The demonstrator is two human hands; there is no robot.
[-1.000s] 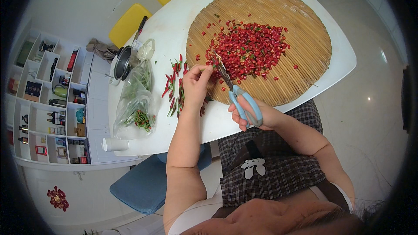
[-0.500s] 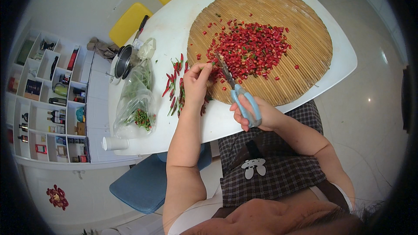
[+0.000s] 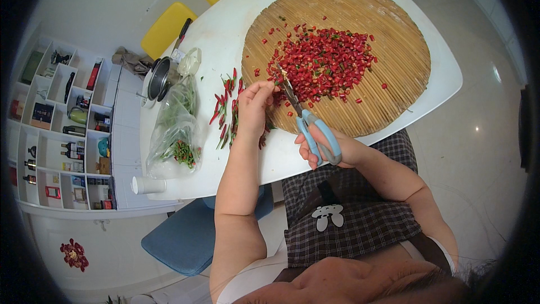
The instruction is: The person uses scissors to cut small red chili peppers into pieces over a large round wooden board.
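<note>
My right hand holds scissors with light blue handles, fingers through the loops and blades slightly parted. Their tips reach over the near left part of a pile of cut red chilies on a round wooden slatted board. Close beside the blades, my left hand pinches a chili, mostly hidden by the fingers. Whole red chilies with green stems lie on the white table left of the board, some partly covered by my left hand and forearm.
Left on the table are a clear plastic bag with more chilies, a dark pan, a knife and a white cup. Yellow chairs stand at the far side, a blue chair near my left arm.
The scissors' handles and blades have spread a little wider. My left hand has barely moved and keeps its pinch beside the blades.
</note>
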